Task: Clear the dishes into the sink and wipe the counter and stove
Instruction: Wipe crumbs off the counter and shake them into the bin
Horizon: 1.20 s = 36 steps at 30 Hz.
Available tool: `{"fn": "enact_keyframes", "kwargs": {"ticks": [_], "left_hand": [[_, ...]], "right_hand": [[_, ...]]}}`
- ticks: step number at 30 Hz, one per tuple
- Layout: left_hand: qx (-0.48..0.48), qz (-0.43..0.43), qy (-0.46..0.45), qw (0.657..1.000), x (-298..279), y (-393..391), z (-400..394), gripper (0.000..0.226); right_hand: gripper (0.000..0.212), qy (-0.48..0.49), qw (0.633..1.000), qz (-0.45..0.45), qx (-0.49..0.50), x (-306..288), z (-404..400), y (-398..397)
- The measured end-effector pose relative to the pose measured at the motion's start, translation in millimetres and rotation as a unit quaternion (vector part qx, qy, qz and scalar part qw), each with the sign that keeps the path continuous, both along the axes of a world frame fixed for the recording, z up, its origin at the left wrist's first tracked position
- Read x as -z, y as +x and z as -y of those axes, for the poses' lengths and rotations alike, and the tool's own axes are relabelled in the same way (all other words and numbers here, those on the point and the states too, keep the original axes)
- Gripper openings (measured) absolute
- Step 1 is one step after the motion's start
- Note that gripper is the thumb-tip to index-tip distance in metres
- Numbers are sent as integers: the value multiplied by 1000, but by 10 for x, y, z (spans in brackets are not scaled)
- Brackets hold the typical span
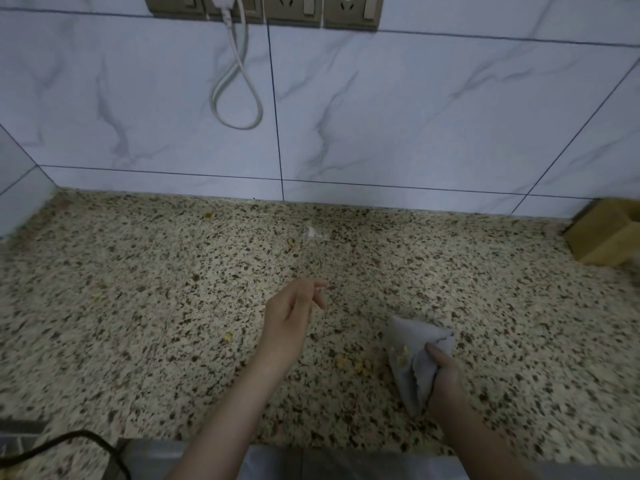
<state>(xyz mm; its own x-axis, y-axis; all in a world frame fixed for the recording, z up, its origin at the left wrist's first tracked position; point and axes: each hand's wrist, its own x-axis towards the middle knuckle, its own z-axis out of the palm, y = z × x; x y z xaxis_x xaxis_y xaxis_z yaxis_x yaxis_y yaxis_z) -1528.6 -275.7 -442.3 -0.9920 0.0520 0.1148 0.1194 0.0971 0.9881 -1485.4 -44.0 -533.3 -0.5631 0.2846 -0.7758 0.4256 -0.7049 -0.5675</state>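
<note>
A speckled granite counter [173, 289] fills the view, with yellow crumbs [360, 366] scattered on it near the front. My right hand [445, 372] grips a bunched grey cloth [412, 355] that carries a few crumbs and rests on the counter at the right. My left hand [294, 317] hovers over the middle of the counter with its fingers relaxed and pointing right, holding nothing. A small clear scrap [313, 233] lies farther back.
A marble-patterned tiled wall [415, 116] backs the counter, with sockets [294, 10] at the top and a white cable [239, 91] looped down. A wooden block [606, 237] stands at the right. A black cable [86, 441] crosses the front left corner.
</note>
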Motion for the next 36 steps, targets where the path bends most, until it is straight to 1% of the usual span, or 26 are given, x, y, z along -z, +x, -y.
{"fn": "enact_keyframes", "kwargs": {"ticks": [1,3,5,8,12,14,15,18,19,22,23,24,25,26,29,31,33,35,36], "left_hand": [[1,-2,3,1000,1,22,-17,47],[-6,-8,3,1000,2,86,-84,42],[-20,-20,-7,1000,22,139,-144,40],[-41,-29,-24,998,40,258,-275,41],[-72,-9,-23,997,114,418,-390,46],[-88,-9,-25,996,147,482,-394,45],[-96,-13,-28,995,169,512,-392,46],[-135,-6,-23,991,272,619,-385,47],[-150,-1,-19,989,333,669,-375,47],[-179,10,-14,984,462,773,-325,40],[-189,13,-13,982,510,798,-291,39],[-196,15,-15,980,540,813,-262,39],[-203,17,-15,979,567,822,-226,39],[-209,20,-15,978,594,826,-181,39],[-217,24,-20,976,628,794,-41,39],[-219,30,-13,975,650,751,112,41],[-221,31,-9,975,655,702,265,40],[-222,29,5,975,640,653,444,36],[-224,27,6,974,635,630,523,36]], "right_hand": [[52,8,1000,19,14,-19,-19,48],[51,14,1000,-9,-6,-37,-33,145],[48,47,997,-40,-40,50,-61,191],[45,109,990,-25,-90,166,-113,264],[47,168,973,-12,-156,188,-87,253],[36,185,971,-22,-147,127,40,262],[36,212,966,-39,-143,100,102,290],[52,335,925,-66,-168,165,280,376],[53,350,919,-68,-168,182,317,401],[45,389,903,-77,-164,291,353,387],[46,406,896,-78,-164,280,385,375],[54,427,886,-85,-160,297,407,373],[64,435,881,-92,-158,284,421,381],[69,434,882,-95,-159,293,448,370],[57,434,878,-74,-188,250,568,302],[53,465,862,-68,-189,237,727,238],[51,470,862,-54,-180,247,904,168],[68,485,854,-37,-184,342,1089,90],[72,495,845,-33,-197,387,1151,56]]}}
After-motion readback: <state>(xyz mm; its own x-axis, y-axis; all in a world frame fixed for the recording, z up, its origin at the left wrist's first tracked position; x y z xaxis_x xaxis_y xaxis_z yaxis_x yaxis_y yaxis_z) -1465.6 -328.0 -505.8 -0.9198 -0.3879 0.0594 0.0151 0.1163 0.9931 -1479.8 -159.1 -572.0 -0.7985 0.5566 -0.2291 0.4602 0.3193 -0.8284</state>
